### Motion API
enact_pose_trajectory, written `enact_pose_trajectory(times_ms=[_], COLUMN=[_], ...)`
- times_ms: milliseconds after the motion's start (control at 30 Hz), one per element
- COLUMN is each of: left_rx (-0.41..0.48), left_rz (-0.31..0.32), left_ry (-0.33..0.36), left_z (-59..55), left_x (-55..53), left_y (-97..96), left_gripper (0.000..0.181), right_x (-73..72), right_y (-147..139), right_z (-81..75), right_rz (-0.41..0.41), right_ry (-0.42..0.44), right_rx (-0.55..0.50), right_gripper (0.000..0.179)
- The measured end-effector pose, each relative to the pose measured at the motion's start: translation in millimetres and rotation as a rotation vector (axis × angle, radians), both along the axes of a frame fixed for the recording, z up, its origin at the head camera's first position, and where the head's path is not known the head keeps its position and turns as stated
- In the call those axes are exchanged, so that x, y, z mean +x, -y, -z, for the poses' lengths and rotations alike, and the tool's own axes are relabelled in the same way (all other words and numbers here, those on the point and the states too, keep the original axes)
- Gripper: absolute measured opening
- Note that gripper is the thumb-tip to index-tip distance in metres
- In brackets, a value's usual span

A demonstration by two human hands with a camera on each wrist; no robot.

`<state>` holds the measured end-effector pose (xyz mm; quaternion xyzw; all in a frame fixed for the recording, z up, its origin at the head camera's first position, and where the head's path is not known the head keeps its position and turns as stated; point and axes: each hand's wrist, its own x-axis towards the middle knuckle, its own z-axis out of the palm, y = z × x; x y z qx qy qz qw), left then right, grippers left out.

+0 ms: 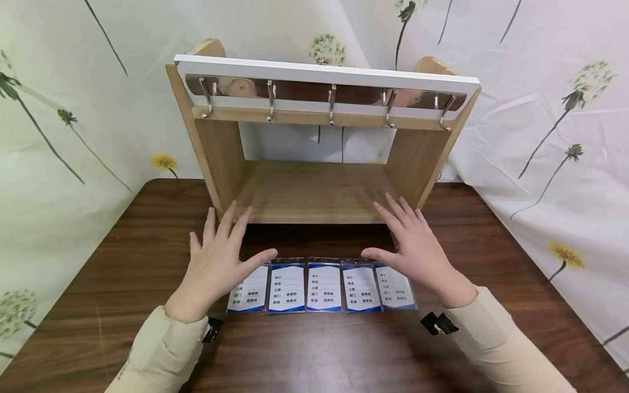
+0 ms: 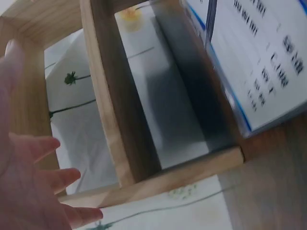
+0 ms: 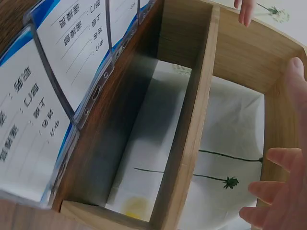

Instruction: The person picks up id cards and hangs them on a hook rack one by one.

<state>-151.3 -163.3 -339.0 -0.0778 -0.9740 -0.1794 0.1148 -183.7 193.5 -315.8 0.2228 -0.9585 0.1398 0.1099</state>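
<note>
Here, five badges (image 1: pixel 324 289) are lying before the wooden rack (image 1: pixel 314 191), long axes running towards it, slotted ends facing it. The left hand (image 1: pixel 216 265) and right hand (image 1: pixel 422 256), fingers spread wide and gripping nothing, are hovering partly over the outermost badges. Clear sleeves (image 1: pixel 324 260) are holding printed cards (image 1: pixel 287 289).

Badge cards (image 1: pixel 324 286) bear printed Chinese, including "姓名" and "部门".
</note>
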Motion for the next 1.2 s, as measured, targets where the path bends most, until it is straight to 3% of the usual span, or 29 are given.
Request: enact_pose_trajectory(times_ms=[400, 567, 833, 1200], left_rx=[0.078, 0.089, 0.130, 0.166], left_rz=[0.002, 0.007, 0.012, 0.004], left_ry=[-0.022, -0.021, 0.039, 0.162], left_z=[5.8, 10.3, 18.0, 22.1], left_x=[0.5, 0.4, 3.9, 3.1], left_y=[0.8, 1.6, 3.4, 9.0], left_gripper=[0.090, 0.088, 0.086, 0.087], right_x=[-2.9, -2.6, -3.1, -2.1], right_y=[-7.6, -12.6, -13.7, -15.1], right_z=[-22.4, -37.6, -62.1, -107.6], right_rz=[-0.117, -0.185, -0.323, -0.411], right_ry=[-0.102, -0.204, -0.414, -0.551], right_rx=[-0.062, -0.106, -0.149, -0.167], right_gripper=[0.083, 0.080, 0.076, 0.076])
